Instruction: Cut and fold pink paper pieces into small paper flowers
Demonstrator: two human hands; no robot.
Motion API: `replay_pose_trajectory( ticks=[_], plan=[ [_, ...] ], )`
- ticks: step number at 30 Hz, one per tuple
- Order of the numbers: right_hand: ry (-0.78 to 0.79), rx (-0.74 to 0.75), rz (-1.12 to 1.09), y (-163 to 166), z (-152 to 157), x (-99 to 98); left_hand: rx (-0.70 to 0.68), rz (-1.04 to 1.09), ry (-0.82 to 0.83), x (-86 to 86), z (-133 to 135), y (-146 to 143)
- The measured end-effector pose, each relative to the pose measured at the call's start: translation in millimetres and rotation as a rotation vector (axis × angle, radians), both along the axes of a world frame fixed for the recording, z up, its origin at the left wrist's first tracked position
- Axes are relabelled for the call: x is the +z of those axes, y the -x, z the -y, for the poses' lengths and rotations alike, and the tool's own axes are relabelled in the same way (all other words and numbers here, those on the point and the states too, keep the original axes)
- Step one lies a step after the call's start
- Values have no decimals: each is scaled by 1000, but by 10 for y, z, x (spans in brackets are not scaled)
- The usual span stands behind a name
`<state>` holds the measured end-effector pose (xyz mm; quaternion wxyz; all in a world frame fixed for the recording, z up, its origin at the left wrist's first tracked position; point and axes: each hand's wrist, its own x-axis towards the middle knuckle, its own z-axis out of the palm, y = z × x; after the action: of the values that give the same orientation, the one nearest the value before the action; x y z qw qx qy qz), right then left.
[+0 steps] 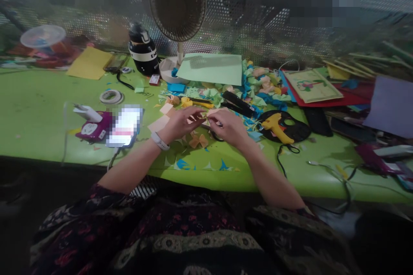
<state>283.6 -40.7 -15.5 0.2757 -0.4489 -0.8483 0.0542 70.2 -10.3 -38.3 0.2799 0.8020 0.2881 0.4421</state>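
Note:
My left hand [180,125], a white band on its wrist, has its fingers bent together at the fingertips of my right hand [229,126]. The right fingers are curled in a pinch. Between the fingertips shows a trace of something small and yellowish, too small to make out. Peach paper squares [158,124] lie by the left hand, partly under it. Just below both hands sits an orange folded paper flower [198,140]. A black scissor handle [217,136] shows partly under the right hand. Beyond the hands lie a yellow cutter [203,103] and a black stapler [238,104].
Colourful paper pieces [266,84] are heaped behind the hands, near a green sheet [211,68] and a fan [177,2]. A yellow glue gun [277,127] rests on a black disc at right. Left are a lit phone [125,126], tape [111,96] and a bottle [143,53].

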Motion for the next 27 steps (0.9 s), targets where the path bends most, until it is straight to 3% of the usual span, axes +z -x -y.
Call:
replay_pose_trajectory(
  ticks=[5,10,18,27],
  plan=[
    [42,17,15,-13,-31,-23,-90,44,103,24,3,-20],
    [60,28,46,-22,-47,-26,-98,19,88,3,-6,-22],
    [310,80,278,-33,-52,-32,215,1,33,38,-109,111],
    [385,31,387,50,-50,-18,233,-85,21,42,-126,130]
  ],
)
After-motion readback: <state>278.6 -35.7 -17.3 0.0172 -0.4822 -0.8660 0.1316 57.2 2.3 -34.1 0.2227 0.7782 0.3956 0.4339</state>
